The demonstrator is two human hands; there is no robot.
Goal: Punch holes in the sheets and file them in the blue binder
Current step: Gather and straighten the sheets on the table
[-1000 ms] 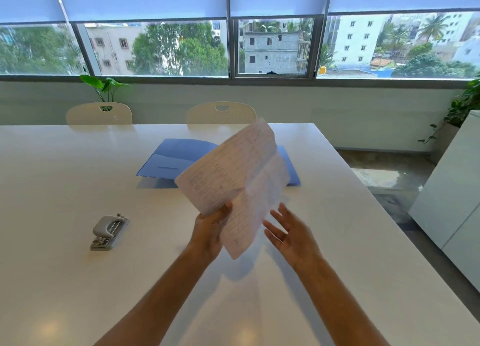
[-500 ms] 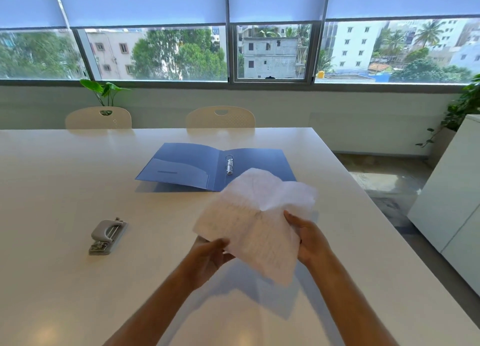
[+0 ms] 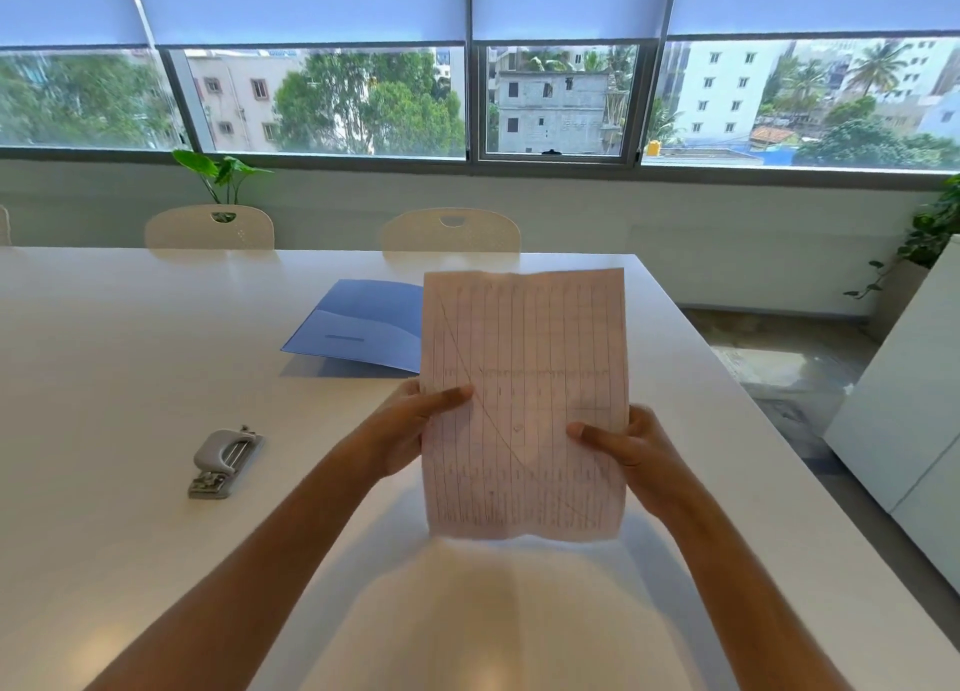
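I hold the lined, written-on sheets (image 3: 524, 394) upright above the white table (image 3: 104, 352), their lower edge near its surface. My left hand (image 3: 410, 425) grips their left edge, thumb on the front. My right hand (image 3: 631, 451) grips their right edge the same way. The blue binder (image 3: 363, 327) lies open behind the sheets; its rings and right half are hidden by the paper. A grey hole punch (image 3: 224, 462) sits on the table to the left of my left forearm.
Two white chairs (image 3: 452, 230) stand at the table's far side under the windows. A white cabinet (image 3: 914, 404) stands to the right, past the table's right edge. Potted plants (image 3: 221, 173) are by the wall.
The sheets were loose and flopping in my left hand; my right hand took hold, and both hands now hold them straightened and upright, covering half of the binder.
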